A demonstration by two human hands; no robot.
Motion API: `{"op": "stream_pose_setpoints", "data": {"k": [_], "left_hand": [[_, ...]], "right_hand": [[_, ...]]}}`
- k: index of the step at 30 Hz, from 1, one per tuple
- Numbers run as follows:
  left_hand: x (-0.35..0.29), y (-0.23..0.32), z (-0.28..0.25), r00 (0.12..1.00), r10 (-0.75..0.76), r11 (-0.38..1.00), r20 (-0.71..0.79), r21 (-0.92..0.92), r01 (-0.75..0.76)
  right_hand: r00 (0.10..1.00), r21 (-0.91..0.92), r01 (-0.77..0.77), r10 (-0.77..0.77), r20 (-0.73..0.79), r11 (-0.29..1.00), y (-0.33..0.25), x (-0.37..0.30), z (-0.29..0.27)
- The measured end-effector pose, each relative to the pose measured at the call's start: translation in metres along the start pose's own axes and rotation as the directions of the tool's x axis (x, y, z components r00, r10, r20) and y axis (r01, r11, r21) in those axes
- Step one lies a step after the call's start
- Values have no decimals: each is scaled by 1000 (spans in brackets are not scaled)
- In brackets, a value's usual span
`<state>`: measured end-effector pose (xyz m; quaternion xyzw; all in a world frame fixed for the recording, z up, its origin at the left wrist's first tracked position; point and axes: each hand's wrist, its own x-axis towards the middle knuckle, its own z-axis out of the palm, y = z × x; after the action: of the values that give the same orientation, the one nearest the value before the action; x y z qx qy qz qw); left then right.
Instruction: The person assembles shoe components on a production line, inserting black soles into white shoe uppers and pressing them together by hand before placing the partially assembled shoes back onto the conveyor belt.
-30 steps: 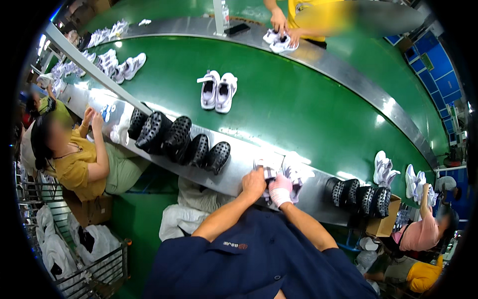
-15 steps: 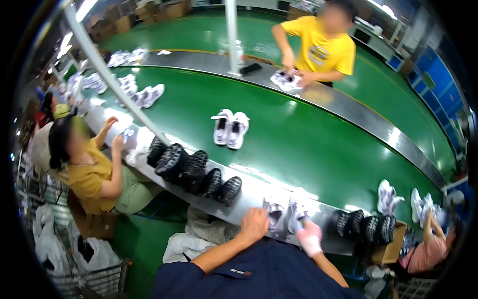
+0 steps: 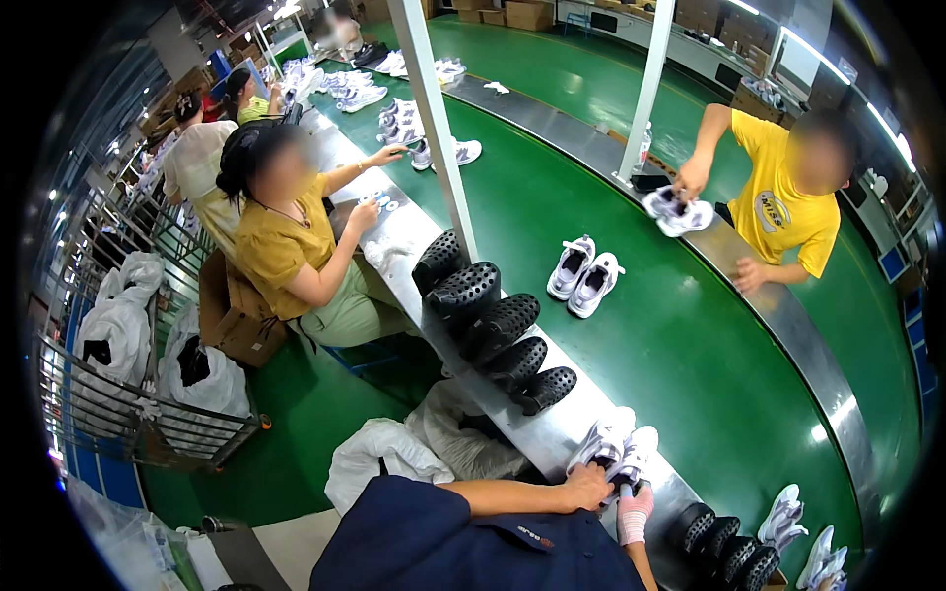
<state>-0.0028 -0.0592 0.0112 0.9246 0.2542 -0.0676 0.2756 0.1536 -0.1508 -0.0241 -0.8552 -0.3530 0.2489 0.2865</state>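
At the near edge of the steel ledge (image 3: 552, 433), our left hand (image 3: 587, 487) clasps the heel of one white sneaker (image 3: 603, 441), fingers curled around it; our right hand (image 3: 636, 504), in a pink glove, pinches the heel of its twin (image 3: 637, 453) just beside it. Further along the ledge we see a row of black perforated shoe moulds (image 3: 488, 320). Out on the green conveyor belt (image 3: 709, 345) lies another white pair (image 3: 585, 276), and beyond it a person in a yellow shirt (image 3: 783, 202) handles sneakers.
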Motion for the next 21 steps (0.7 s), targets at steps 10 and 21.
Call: {"op": "stream_pose_setpoints", "data": {"k": [10, 21], "left_hand": [[101, -35, -18, 915, 137, 969, -379, 245, -44], [108, -54, -39, 723, 187, 977, -665, 204, -65]], "right_hand": [[943, 481, -332, 304, 138, 811, 12, -19, -56], [984, 179, -175, 166, 65, 968, 68, -12, -45]]}}
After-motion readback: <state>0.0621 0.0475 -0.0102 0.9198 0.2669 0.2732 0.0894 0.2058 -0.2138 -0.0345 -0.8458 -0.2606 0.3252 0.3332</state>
